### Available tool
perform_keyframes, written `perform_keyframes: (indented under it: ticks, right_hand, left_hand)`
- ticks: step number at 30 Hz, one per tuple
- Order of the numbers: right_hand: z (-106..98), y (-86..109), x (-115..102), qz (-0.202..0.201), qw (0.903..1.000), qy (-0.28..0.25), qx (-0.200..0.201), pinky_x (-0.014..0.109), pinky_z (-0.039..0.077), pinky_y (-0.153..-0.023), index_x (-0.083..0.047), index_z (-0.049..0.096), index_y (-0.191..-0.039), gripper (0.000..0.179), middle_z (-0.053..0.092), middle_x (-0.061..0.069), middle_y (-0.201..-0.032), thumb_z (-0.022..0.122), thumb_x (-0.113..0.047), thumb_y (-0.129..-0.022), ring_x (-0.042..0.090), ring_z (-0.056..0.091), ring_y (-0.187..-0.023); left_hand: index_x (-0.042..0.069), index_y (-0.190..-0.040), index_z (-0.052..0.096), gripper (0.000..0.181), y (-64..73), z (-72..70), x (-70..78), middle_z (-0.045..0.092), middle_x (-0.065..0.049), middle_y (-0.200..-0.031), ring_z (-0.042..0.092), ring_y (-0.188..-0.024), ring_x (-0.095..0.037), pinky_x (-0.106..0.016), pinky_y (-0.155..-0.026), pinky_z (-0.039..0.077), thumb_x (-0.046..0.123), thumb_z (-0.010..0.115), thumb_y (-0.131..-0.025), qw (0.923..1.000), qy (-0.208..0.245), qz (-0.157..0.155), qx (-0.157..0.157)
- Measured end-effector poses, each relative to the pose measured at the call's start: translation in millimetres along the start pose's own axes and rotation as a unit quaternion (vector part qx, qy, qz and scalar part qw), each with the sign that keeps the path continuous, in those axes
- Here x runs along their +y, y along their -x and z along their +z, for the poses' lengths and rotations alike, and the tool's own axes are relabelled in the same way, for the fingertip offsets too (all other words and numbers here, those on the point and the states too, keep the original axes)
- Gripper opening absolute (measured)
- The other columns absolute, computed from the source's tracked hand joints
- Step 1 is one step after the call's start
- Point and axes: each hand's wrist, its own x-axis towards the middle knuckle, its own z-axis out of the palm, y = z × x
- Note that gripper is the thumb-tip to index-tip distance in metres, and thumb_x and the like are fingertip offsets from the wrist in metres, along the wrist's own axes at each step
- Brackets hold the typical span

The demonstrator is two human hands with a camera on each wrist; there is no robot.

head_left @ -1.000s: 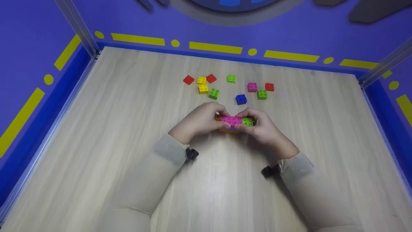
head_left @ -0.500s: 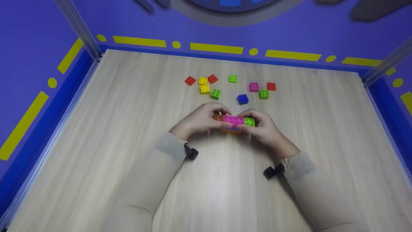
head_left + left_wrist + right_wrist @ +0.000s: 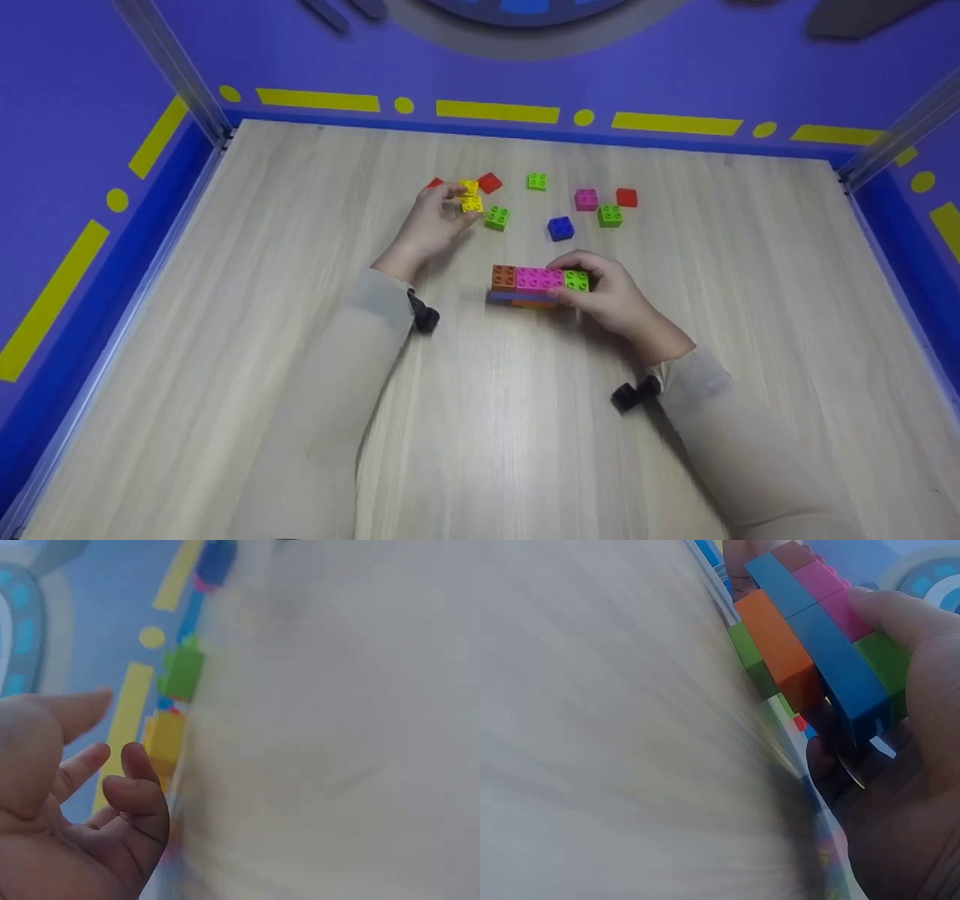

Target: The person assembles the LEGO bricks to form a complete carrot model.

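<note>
Head view: bare wooden tabletop (image 3: 225,360) lies wide around both hands, with the purple walls (image 3: 67,112) well apart. The right hand (image 3: 607,296) curls round the green end of a brick stack (image 3: 536,283). The left hand (image 3: 431,221) reaches beyond it, fingertips at a yellow brick (image 3: 472,203); a green brick (image 3: 496,217) sits just beside.

Left wrist view: the left hand's fingers (image 3: 139,791) are loosely bent, holding nothing, near the yellow brick (image 3: 165,739).

Right wrist view: the right hand's fingers (image 3: 900,622) grip the stack (image 3: 817,652).
</note>
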Motion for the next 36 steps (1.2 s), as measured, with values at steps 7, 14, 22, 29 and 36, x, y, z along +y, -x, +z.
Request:
perform_keyframes:
  ticks: [7, 14, 22, 29, 36]
  right_hand:
    - [1, -1.0, -1, -0.003, 1.0000, -0.002, 0.000, 0.025, 0.047, -0.114, -0.006, 0.078, -0.130, 0.034, 0.077, 0.011, -0.133, 0.089, -0.014, -0.098, 0.019, 0.066, -0.128]
    - [1, -1.0, 0, -0.004, 1.0000, 0.002, 0.002, 0.026, 0.046, -0.115, -0.007, 0.078, -0.129, 0.034, 0.077, 0.010, -0.133, 0.089, -0.014, -0.098, 0.019, 0.066, -0.129]
    - [0, -1.1, 1, -0.003, 1.0000, 0.001, 0.001, 0.026, 0.047, -0.115, -0.006, 0.078, -0.130, 0.034, 0.077, 0.010, -0.133, 0.089, -0.014, -0.098, 0.020, 0.066, -0.129]
    - [0, -0.9, 0, -0.001, 1.0000, 0.000, 0.000, 0.027, 0.046, -0.116, -0.006, 0.078, -0.130, 0.035, 0.077, 0.010, -0.134, 0.089, -0.014, -0.098, 0.022, 0.065, -0.131]
    - [0, -1.1, 0, 0.004, 1.0000, -0.003, -0.005, 0.026, 0.047, -0.114, -0.006, 0.078, -0.130, 0.034, 0.077, 0.010, -0.134, 0.088, -0.015, -0.099, 0.021, 0.065, -0.129]
  left_hand:
    - [0.013, -0.166, 0.052, 0.058, -14.9, -2.9, 0.5, 0.050, -0.014, -0.168, 0.050, -0.160, -0.030, -0.043, -0.137, 0.039, 0.023, 0.072, -0.113, 0.9978, -0.065, -0.008, -0.008]
    - [0.006, -0.156, 0.063, 0.049, -20.5, -0.2, 8.9, 0.063, -0.014, -0.153, 0.061, -0.145, -0.029, -0.042, -0.129, 0.048, 0.019, 0.075, -0.111, 0.9914, -0.130, -0.002, -0.008]
    - [0.007, -0.149, 0.067, 0.045, -17.8, -0.3, 13.2, 0.070, -0.011, -0.148, 0.065, -0.137, -0.027, -0.043, -0.123, 0.052, 0.022, 0.079, -0.108, 0.9904, -0.134, -0.034, 0.005]
    - [0.010, -0.146, 0.068, 0.046, -6.2, -5.4, 8.8, 0.071, -0.007, -0.141, 0.066, -0.129, -0.024, -0.042, -0.118, 0.054, 0.026, 0.082, -0.106, 0.9953, -0.089, -0.036, 0.016]
    - [0.007, -0.145, 0.068, 0.046, 8.0, -11.4, 7.9, 0.072, -0.010, -0.140, 0.067, -0.127, -0.025, -0.040, -0.114, 0.056, 0.027, 0.082, -0.105, 0.9996, -0.009, -0.020, 0.015]
